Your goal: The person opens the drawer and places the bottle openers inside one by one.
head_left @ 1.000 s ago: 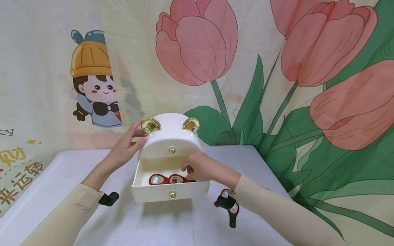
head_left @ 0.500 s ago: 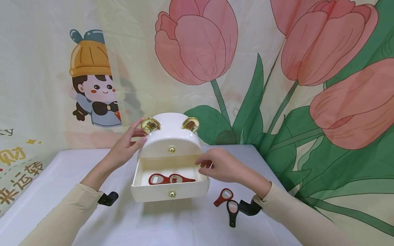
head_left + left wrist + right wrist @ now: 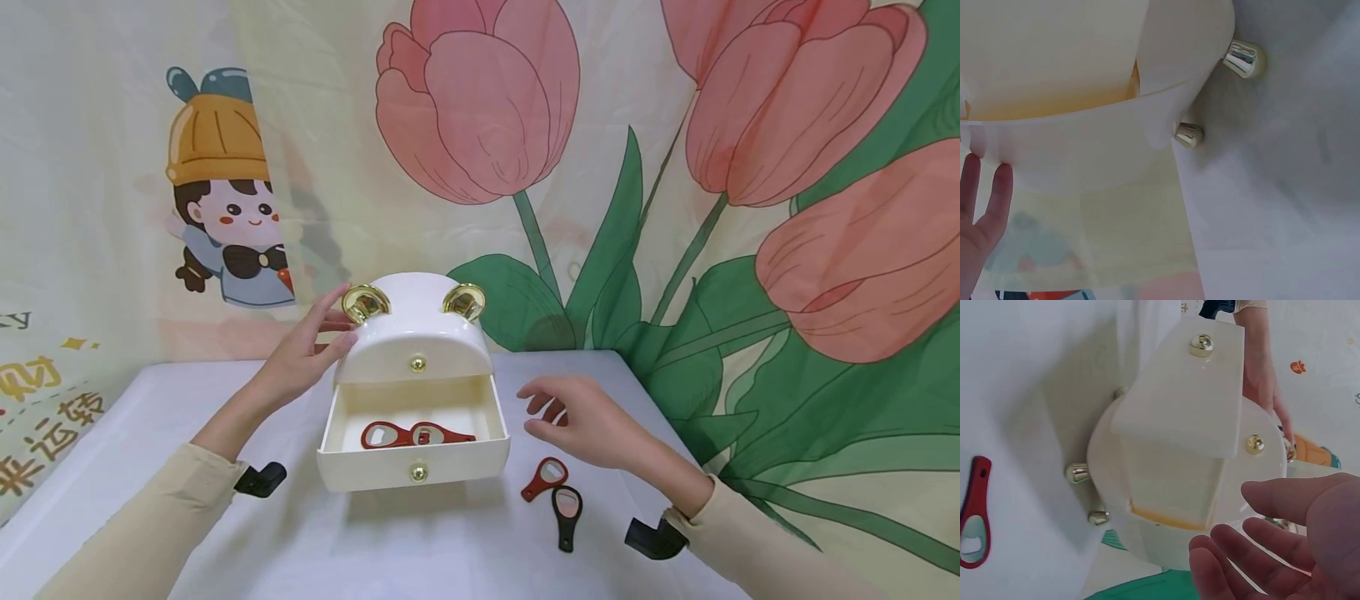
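Observation:
A white rounded storage box (image 3: pixel 420 321) with gold ears stands on the table, its lower drawer (image 3: pixel 412 468) pulled out. What look like two red bottle openers (image 3: pixel 384 436) lie end to end inside the drawer. My left hand (image 3: pixel 303 350) rests extended fingers against the box's left side, by the gold ear; in the left wrist view, fingertips (image 3: pixel 1002 172) touch the white wall. To the right of the drawer, my right hand (image 3: pixel 581 421) hovers with loosely bent fingers and holds nothing. Below it on the table lie a red bottle opener (image 3: pixel 545 478) and a black bottle opener (image 3: pixel 567 518).
The box has a closed upper drawer with a gold knob (image 3: pixel 417 363) and stands on short gold feet (image 3: pixel 1077 472). A white cloth covers the table (image 3: pixel 247 542). Behind it hangs a backdrop printed with tulips (image 3: pixel 480 117) and a cartoon figure.
My right hand has come out of the drawer and moved right, leaving the red bottle openers inside. The openers on the table are now uncovered. My left hand stays at the box.

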`<action>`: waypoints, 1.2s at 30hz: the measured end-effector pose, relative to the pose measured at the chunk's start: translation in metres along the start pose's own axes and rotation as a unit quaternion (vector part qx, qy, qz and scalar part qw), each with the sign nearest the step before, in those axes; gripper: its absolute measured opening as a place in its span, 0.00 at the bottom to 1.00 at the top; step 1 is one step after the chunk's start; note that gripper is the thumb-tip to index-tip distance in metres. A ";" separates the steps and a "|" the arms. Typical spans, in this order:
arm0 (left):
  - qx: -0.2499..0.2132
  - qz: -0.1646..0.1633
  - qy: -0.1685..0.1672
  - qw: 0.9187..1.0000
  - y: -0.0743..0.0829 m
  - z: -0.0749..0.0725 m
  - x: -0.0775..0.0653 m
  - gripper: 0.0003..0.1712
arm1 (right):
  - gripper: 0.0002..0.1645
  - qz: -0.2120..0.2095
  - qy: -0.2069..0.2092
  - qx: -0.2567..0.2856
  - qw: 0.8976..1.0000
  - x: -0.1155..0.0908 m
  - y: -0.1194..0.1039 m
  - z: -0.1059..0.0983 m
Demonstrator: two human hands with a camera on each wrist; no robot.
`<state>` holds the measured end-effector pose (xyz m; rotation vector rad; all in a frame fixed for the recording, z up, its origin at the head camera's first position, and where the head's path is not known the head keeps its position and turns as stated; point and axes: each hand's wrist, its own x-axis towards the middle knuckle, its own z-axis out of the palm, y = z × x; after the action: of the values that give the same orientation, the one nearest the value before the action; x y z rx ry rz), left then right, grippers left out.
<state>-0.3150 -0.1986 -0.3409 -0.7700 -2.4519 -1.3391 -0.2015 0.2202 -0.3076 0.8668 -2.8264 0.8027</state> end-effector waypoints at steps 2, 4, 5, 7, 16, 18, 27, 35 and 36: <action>0.000 -0.001 0.000 1.000 0.002 -0.001 0.000 0.44 | 0.19 0.012 0.001 0.012 1.000 -0.003 0.005 0.002; 0.001 -0.003 -0.002 1.000 0.004 -0.002 0.000 0.44 | 0.19 0.022 0.002 0.025 0.999 -0.007 0.008 0.006; 0.004 -0.005 -0.002 1.000 0.005 -0.002 0.000 0.45 | 0.19 0.026 0.003 0.031 0.999 -0.008 0.010 0.007; 0.012 -0.008 -0.003 1.000 0.007 -0.003 0.001 0.45 | 0.19 0.032 0.001 0.040 0.999 -0.011 0.013 0.011; 0.040 0.005 -0.007 0.999 0.009 -0.003 0.003 0.45 | 0.17 0.072 -0.046 0.072 0.994 -0.022 0.025 0.036; 0.040 0.007 -0.006 0.999 0.009 -0.003 0.003 0.45 | 0.15 0.076 -0.058 0.084 0.992 -0.023 0.026 0.042; 0.037 0.000 0.000 0.999 0.005 -0.001 0.002 0.45 | 0.17 0.081 -0.118 0.163 0.976 -0.024 0.021 0.063; 0.030 0.005 0.003 1.000 0.004 0.000 0.001 0.45 | 0.16 0.121 -0.137 0.220 0.958 -0.028 0.019 0.073; 0.030 0.004 0.003 1.000 0.003 0.000 0.001 0.45 | 0.16 0.124 -0.142 0.232 0.954 -0.028 0.019 0.075</action>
<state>-0.3142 -0.1966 -0.3381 -0.7589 -2.4702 -1.2570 -0.1824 0.2099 -0.3867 0.7240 -3.0891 1.5398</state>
